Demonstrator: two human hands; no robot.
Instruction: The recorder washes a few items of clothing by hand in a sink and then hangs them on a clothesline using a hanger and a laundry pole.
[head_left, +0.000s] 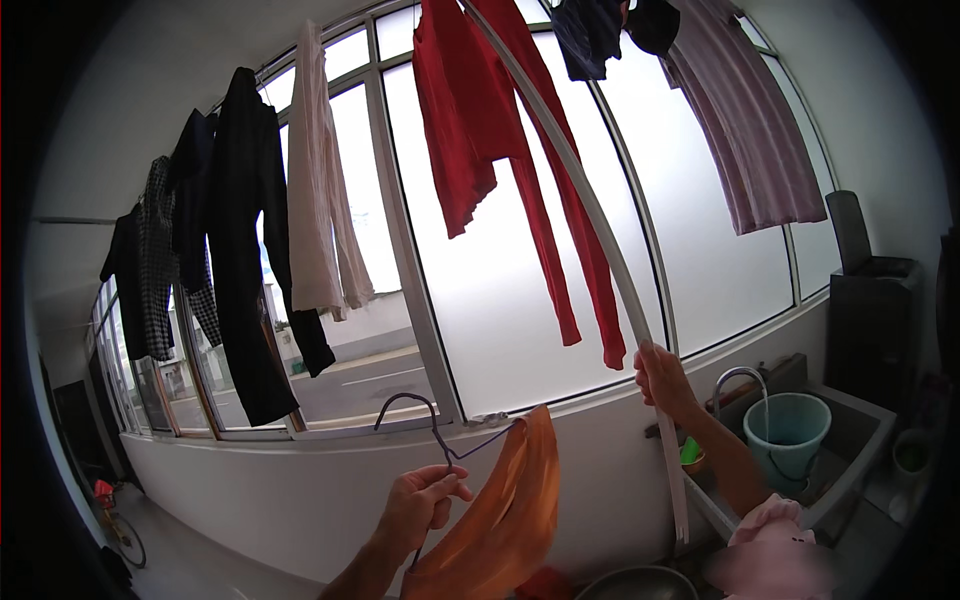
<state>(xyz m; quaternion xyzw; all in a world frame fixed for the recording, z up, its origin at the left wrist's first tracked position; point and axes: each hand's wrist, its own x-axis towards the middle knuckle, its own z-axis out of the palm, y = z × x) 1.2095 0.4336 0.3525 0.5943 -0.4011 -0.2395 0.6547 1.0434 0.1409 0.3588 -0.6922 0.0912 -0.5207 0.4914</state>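
My left hand (424, 504) pinches a dark purple clothes hanger (442, 439) just below its hook. An orange garment (517, 517) hangs from the hanger, its lower part cut off by the bottom of the view. My right hand (660, 379) grips a long pale pole (574, 165) close to its lower end. The pole slants up and left, passing in front of red garments (465, 120) that hang by the windows. Its upper tip is beyond the view's top edge.
Black trousers (244, 247), pale pink trousers (322, 180) and a mauve cloth (742, 127) hang along the windows. At right, water runs from a tap (739, 373) into a light blue bucket (784, 431) inside a stone sink (862, 416). A metal basin (637, 585) lies below; a bicycle (127, 536) stands far left.
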